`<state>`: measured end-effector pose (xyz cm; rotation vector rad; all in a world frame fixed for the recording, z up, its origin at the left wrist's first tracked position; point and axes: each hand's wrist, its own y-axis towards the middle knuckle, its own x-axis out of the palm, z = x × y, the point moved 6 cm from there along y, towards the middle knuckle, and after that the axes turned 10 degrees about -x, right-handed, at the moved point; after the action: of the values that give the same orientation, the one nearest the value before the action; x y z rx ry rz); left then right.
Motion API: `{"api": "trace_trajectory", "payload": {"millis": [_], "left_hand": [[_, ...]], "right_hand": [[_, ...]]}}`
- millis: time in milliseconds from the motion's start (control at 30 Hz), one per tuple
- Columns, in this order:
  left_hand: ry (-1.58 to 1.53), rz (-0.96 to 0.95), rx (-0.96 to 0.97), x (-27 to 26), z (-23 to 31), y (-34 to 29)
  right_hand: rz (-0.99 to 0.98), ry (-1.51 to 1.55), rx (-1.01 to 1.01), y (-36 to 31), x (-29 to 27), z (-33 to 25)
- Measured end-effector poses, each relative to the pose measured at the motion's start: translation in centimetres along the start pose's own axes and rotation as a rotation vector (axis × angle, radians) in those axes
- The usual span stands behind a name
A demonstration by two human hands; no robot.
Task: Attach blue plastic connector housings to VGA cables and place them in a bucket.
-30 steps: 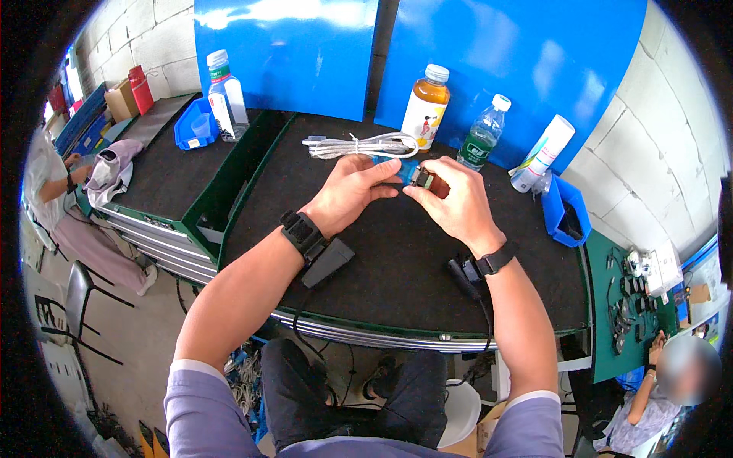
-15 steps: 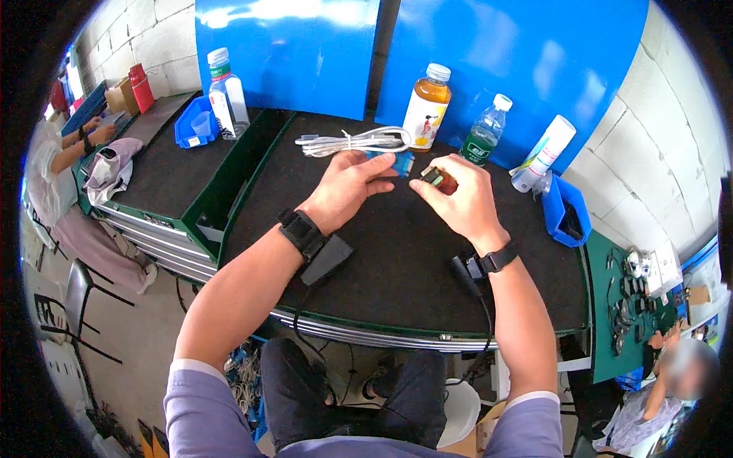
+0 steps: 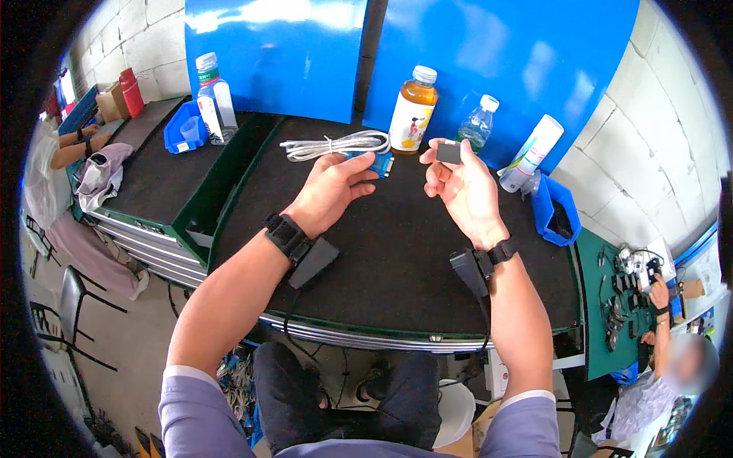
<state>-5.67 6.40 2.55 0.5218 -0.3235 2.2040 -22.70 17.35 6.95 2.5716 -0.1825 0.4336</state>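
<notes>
My left hand (image 3: 330, 191), closed, pinches a blue plug-like connector (image 3: 379, 165) with a metal end between thumb and fingers. Just behind it lies a bundle of white cable (image 3: 336, 146), tied round its middle; whether the two join is hidden by my fingers. To the right, my right hand (image 3: 467, 192) is turned palm up and grips a small dark rectangular block (image 3: 448, 153) with thumb and fingertips. The two held pieces are apart, both above the dark table mat (image 3: 382, 259). Dark straps with black modules sit on both wrists.
Behind the hands stand an amber drink bottle (image 3: 414, 111) and a clear bottle (image 3: 478, 122). A white spray can (image 3: 532, 153) leans near a blue bin (image 3: 555, 210). Left are another bottle (image 3: 217, 99) and a blue tray (image 3: 185, 127). Other people work at both sides.
My right hand has rolled palm up, showing the dark block's flat face, and sits farther from the blue connector. My left hand keeps its grip. The whole view has shifted slightly.
</notes>
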Motion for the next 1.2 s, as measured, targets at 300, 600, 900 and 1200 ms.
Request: {"api": "trace_trajectory", "payload": {"millis": [300,600,900,1200], "left_hand": [[-0.037,0.002,-0.019,-0.3,-0.2,0.3],[-0.019,-0.025,-0.026,0.0,0.0,0.1],[-0.011,-0.040,-0.036,0.1,-0.1,0.1],[-0.054,-0.067,-0.044,-0.1,-0.3,0.2]], "right_hand": [[0.106,0.106,0.038,-0.2,-0.2,0.3],[0.048,0.129,0.005,-0.1,0.3,0.3],[0.059,0.026,-0.074,0.0,0.2,-0.1],[-0.007,-0.015,-0.106,-0.2,1.0,-0.2]]}}
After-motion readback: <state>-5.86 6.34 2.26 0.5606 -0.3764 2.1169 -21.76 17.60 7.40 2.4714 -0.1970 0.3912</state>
